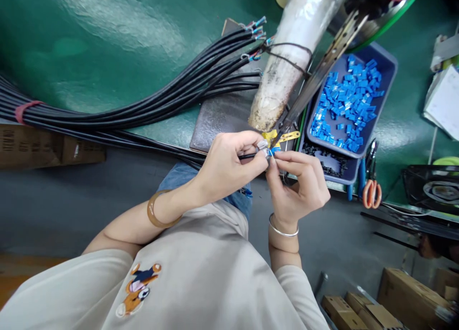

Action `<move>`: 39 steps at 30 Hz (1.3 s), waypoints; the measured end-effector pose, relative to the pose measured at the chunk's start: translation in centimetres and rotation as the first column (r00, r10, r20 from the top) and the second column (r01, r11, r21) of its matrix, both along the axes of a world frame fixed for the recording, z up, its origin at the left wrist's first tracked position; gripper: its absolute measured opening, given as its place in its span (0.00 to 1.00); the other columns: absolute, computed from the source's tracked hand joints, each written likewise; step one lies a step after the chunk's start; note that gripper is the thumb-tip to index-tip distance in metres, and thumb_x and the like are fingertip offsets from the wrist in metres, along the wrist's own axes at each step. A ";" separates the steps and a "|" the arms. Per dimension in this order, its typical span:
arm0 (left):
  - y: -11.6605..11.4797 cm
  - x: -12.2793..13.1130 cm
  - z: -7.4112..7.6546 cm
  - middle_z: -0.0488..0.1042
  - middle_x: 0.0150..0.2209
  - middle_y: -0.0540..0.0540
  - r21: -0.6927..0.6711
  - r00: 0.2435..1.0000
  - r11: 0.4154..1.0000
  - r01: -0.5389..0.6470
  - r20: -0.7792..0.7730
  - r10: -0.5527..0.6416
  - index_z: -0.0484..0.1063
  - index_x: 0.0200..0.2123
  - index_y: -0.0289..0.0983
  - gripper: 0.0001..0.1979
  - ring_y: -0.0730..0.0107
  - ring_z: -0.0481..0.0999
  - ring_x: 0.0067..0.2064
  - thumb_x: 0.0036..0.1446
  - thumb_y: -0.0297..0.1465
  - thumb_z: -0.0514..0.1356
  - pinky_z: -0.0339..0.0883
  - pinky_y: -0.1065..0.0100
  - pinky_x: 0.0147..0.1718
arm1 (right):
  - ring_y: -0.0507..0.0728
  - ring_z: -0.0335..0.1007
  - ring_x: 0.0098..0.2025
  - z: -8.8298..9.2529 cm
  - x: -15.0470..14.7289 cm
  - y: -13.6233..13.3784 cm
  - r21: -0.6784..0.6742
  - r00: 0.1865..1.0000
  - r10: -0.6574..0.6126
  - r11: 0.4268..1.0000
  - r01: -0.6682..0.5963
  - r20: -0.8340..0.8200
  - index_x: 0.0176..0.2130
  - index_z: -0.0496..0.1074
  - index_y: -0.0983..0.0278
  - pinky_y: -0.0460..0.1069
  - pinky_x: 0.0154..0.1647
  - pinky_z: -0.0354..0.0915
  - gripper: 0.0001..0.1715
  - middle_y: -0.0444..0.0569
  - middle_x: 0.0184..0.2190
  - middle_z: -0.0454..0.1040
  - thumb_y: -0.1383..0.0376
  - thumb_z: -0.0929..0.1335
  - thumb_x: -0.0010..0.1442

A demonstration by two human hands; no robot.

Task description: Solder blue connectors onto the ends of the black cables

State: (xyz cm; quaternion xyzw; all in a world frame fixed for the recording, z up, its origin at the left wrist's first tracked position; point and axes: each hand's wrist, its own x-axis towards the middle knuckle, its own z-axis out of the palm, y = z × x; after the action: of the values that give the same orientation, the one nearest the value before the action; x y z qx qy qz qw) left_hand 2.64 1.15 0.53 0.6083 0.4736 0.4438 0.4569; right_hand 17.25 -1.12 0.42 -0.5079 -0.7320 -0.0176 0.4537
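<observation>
My left hand point(229, 165) is closed around the end of a black cable point(247, 156), its thumb and forefinger pinching near the tip. My right hand point(299, 181) pinches a small blue connector point(274, 150) against that cable end. Both hands meet at the front edge of a green table point(107, 38). A thick bundle of black cables point(150, 105) runs from the left across the table, its stripped ends fanning out at the top middle.
A blue tray point(389, 67) full of blue connectors sits at the right, over a second tray point(346, 170) holding black parts. A plastic-wrapped cone point(287, 67) and a metal strip stand behind my hands. Orange-handled scissors point(371, 193), a dark mat point(222, 115) and cardboard boxes point(409, 291) lie around.
</observation>
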 end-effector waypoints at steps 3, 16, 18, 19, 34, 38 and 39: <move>-0.1 0.0 0.0 0.61 0.19 0.54 0.027 1.000 1.000 -0.008 0.018 0.007 0.67 0.25 0.35 0.07 0.80 0.57 0.22 0.56 0.27 0.58 0.53 0.74 0.21 | 0.50 0.76 0.35 0.2 -0.1 0.0 0.018 1.000 -0.011 1.000 0.011 0.012 0.34 0.73 0.59 0.47 0.36 0.73 0.11 0.41 0.34 0.78 0.73 0.74 0.53; 0.3 -0.4 0.2 0.55 0.19 0.55 -0.163 0.986 0.979 0.119 0.138 -0.097 0.66 0.24 0.34 0.08 0.81 0.53 0.22 0.55 0.26 0.58 0.50 0.74 0.20 | 0.51 0.78 0.34 -0.5 0.0 -0.5 0.051 0.998 0.013 0.999 -0.016 0.057 0.33 0.70 0.61 0.46 0.35 0.74 0.12 0.43 0.33 0.80 0.74 0.73 0.52; 0.2 -0.5 0.3 0.56 0.19 0.55 -0.155 0.983 0.976 0.150 0.126 -0.131 0.67 0.24 0.34 0.08 0.81 0.53 0.23 0.56 0.26 0.58 0.50 0.74 0.20 | 0.51 0.78 0.34 -0.4 0.1 -0.6 0.042 0.998 0.014 0.999 -0.016 0.055 0.33 0.70 0.60 0.46 0.34 0.74 0.11 0.43 0.33 0.80 0.74 0.73 0.53; 0.1 -0.6 0.3 0.57 0.19 0.55 -0.146 0.983 0.976 0.164 0.111 -0.149 0.67 0.25 0.34 0.08 0.81 0.54 0.23 0.56 0.27 0.58 0.51 0.74 0.21 | 0.51 0.78 0.34 -0.2 0.2 -0.7 0.031 0.999 0.017 0.999 -0.018 0.048 0.33 0.70 0.61 0.46 0.34 0.74 0.11 0.43 0.33 0.80 0.74 0.73 0.53; -3.0 -2.8 0.4 0.76 0.26 0.46 0.382 0.776 0.740 0.553 -0.559 -0.292 0.74 0.29 0.34 0.14 0.71 0.71 0.28 0.63 0.21 0.51 0.63 0.69 0.29 | 0.47 0.65 0.15 3.9 2.5 -3.3 -0.131 0.869 -0.081 0.991 0.020 -0.487 0.29 0.71 0.63 0.45 0.09 0.55 0.06 0.45 0.32 0.79 0.68 0.73 0.54; -2.0 -4.1 0.5 0.75 0.22 0.49 0.003 0.682 0.684 0.729 -0.079 -0.727 0.75 0.28 0.33 0.09 0.76 0.71 0.23 0.61 0.26 0.58 0.62 0.73 0.24 | 0.48 0.65 0.15 3.5 1.1 -4.0 -0.023 0.880 -0.133 0.990 0.137 -0.456 0.32 0.71 0.61 0.44 0.12 0.53 0.05 0.37 0.19 0.68 0.64 0.71 0.57; -1.7 -4.3 0.3 0.75 0.22 0.49 -0.077 0.742 0.738 0.671 0.072 -0.667 0.74 0.27 0.33 0.09 0.77 0.72 0.23 0.60 0.28 0.59 0.63 0.74 0.24 | 0.48 0.66 0.16 3.3 0.7 -4.2 -0.049 0.900 -0.181 0.983 0.176 -0.398 0.33 0.72 0.61 0.44 0.13 0.54 0.04 0.37 0.19 0.67 0.63 0.71 0.58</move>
State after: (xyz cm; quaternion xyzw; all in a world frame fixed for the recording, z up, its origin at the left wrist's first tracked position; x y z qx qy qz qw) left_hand -1.61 -0.57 0.78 0.7055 0.2358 0.2384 0.6243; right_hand 17.96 -5.34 3.73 -0.5683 -0.5742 0.0493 0.5873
